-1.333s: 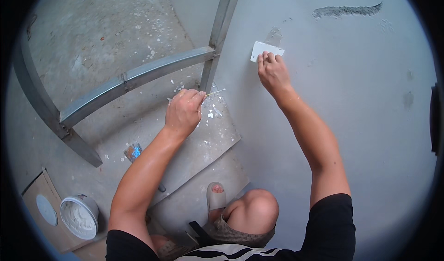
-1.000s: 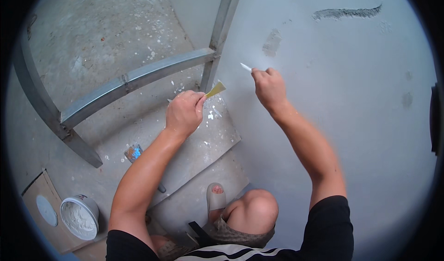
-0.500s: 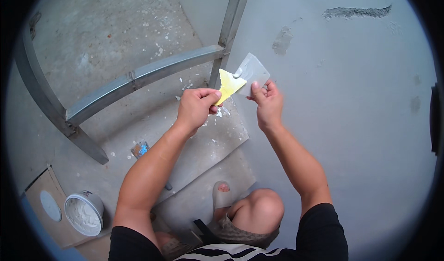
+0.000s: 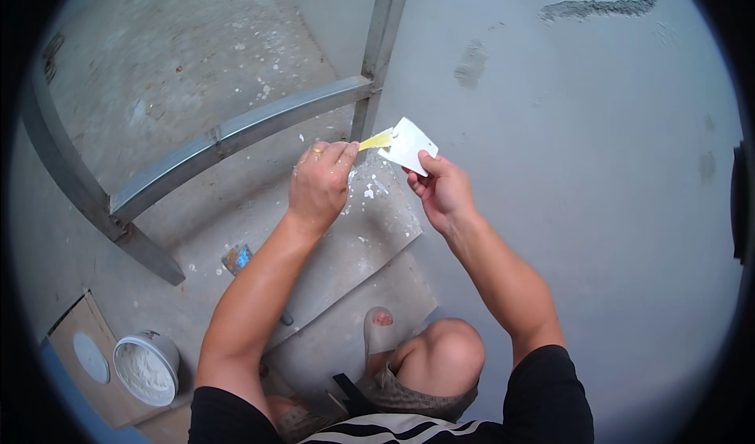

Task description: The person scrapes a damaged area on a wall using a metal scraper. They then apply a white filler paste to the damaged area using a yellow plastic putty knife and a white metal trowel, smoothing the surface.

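Note:
My left hand (image 4: 321,183) is closed on a yellow putty scraper (image 4: 375,142), its blade edge carrying white paste. That edge rests against a flat white scraper (image 4: 409,148), which my right hand (image 4: 442,186) pinches between thumb and fingers. A dab of white paste sits where the two scrapers meet. Both hands are raised in front of the grey wall (image 4: 550,208), close to the upright of a metal frame. The fingertips of my left hand are partly hidden behind its back.
A curved metal frame (image 4: 236,137) stands at the left and centre. An open tub of white paste (image 4: 148,369) and a round white lid (image 4: 91,357) are at lower left. The wall has a rough gouge (image 4: 599,8) at upper right. A stained blue-brown piece (image 4: 236,258) lies on the floor.
My left hand has turned over so its back faces up, tilting the yellow scraper. My right hand has lowered slightly and turned the white scraper, showing its broad face.

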The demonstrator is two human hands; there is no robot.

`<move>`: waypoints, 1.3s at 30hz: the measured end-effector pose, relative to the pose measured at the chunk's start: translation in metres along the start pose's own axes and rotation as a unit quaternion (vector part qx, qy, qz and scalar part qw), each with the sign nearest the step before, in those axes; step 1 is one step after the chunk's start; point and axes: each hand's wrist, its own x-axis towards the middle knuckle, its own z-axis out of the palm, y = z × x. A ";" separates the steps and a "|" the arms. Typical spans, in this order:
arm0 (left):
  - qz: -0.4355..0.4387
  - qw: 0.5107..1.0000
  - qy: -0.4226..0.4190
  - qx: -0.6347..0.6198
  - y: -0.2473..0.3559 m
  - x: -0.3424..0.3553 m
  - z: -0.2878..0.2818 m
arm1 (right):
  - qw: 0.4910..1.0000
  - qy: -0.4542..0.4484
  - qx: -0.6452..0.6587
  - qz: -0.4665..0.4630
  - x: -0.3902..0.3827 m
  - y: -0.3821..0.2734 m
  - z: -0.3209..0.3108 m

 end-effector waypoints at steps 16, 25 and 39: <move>-0.046 0.998 -0.010 -0.043 0.000 -0.008 0.011 | 0.180 0.172 -0.762 -0.597 0.087 -0.179 0.007; -0.069 0.996 -0.014 -0.054 0.000 -0.010 0.008 | 0.095 0.146 -0.814 -0.555 0.111 -0.142 0.020; -0.138 0.980 0.000 -0.141 0.019 0.007 -0.006 | 0.020 0.080 -0.838 -0.540 0.117 -0.087 -0.015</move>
